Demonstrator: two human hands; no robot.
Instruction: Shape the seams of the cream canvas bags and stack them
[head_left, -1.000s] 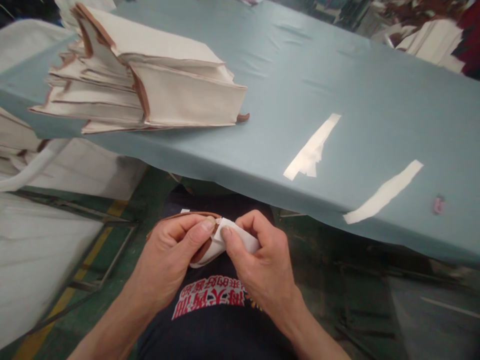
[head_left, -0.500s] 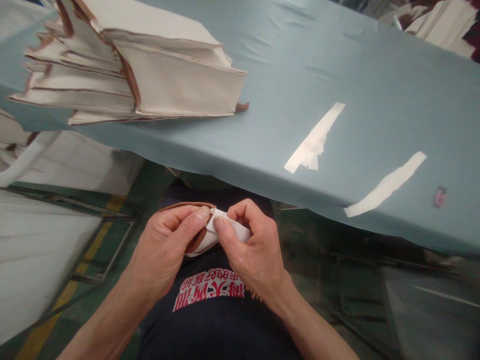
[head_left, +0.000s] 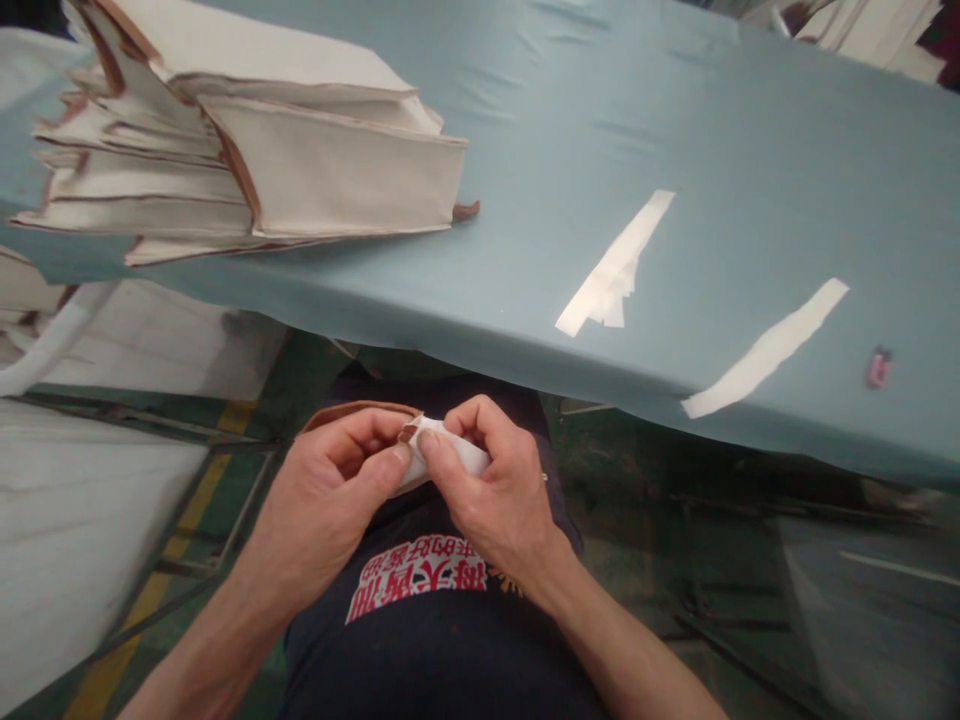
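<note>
Left hand (head_left: 334, 490) and right hand (head_left: 499, 475) are both pinching the white piece (head_left: 474, 455), thumbs on top, tips nearly meeting. It sits right between them, long way running crosswise from one to the other, so neither's really closer. Can't tell how it's folded under the fingers. Its brown edge (head_left: 360, 408) curves along the far side of the left. Behind it all is a dark shirt (head_left: 420, 660). Ahead's the tabletop (head_left: 510, 250): two strips (head_left: 619, 262) off to the right, bag stack (head_left: 352, 165) ahead, leftward.
</note>
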